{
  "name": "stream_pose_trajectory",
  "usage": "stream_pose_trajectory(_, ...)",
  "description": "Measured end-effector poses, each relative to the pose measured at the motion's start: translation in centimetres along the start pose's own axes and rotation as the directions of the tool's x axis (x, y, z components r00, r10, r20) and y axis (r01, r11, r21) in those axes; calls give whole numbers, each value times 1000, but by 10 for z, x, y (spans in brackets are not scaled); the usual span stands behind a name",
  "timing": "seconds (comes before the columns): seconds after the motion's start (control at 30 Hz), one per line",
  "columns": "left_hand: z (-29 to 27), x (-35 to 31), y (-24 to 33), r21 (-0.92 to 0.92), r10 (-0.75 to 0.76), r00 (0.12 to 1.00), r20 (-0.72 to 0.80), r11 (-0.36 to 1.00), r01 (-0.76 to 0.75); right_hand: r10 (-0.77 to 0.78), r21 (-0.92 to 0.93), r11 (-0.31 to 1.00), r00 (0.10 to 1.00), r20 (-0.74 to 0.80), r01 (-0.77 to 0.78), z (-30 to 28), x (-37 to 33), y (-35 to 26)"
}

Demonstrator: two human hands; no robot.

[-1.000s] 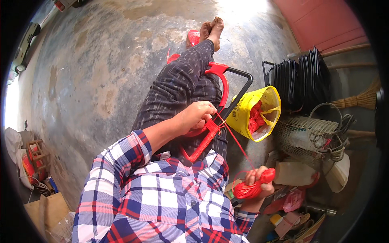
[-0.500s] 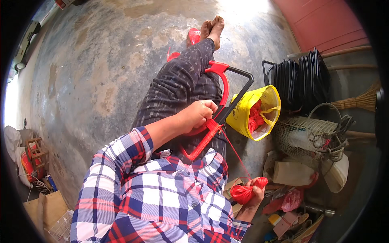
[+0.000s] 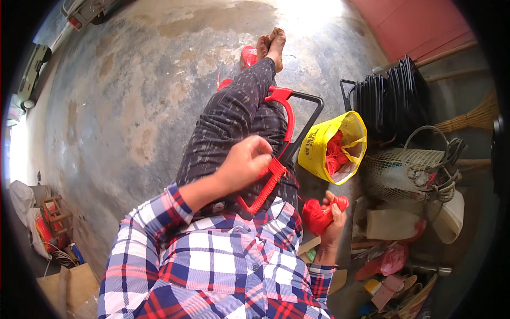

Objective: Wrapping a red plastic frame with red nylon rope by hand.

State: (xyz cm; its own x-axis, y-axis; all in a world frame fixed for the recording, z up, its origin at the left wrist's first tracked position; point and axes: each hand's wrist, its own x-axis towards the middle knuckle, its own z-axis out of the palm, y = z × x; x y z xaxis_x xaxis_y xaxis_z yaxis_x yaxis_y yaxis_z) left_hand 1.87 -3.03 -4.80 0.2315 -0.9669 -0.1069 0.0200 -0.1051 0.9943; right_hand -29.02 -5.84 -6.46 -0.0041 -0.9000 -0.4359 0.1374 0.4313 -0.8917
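Note:
Across my lap lies a black metal frame point(image 3: 305, 130), with red cord point(image 3: 268, 186) wound closely round its near bar and more red on its far curved part. My left hand point(image 3: 244, 166) is over the near end, beside the wound bar. Its fingers are curled, and whatever they hold is hidden. My right hand point(image 3: 333, 218) grips a bundle of red cord point(image 3: 317, 217), pinched at its middle, to the right of my lap. The strand from bundle to frame is hard to make out now.
A yellow bag point(image 3: 319, 151) holding red cord stands right of my knees. Beyond it stand several black frames point(image 3: 390, 101) in a row, a straw broom point(image 3: 470, 123) and a wire mesh basket point(image 3: 393, 170). Red slippers point(image 3: 248, 56) lie by my feet.
My right hand has risen toward the frame with the cord bundle, and the strand no longer stretches tight. My left hand has shifted slightly left and back from the wound bar.

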Motion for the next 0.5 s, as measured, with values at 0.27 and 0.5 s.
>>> stream_pose_trajectory(0.27, 28, -44, 56, 240, 346, 796, 497, 826, -510, -399, -86, 809, 652, 644, 581, 111, -40, -53)
stream_pose_trajectory(0.5, -24, -29, 77, -720, 98, 958, 268, 682, 132, -36, 131, 987, 677, 735, -90, 91, -24, -35)
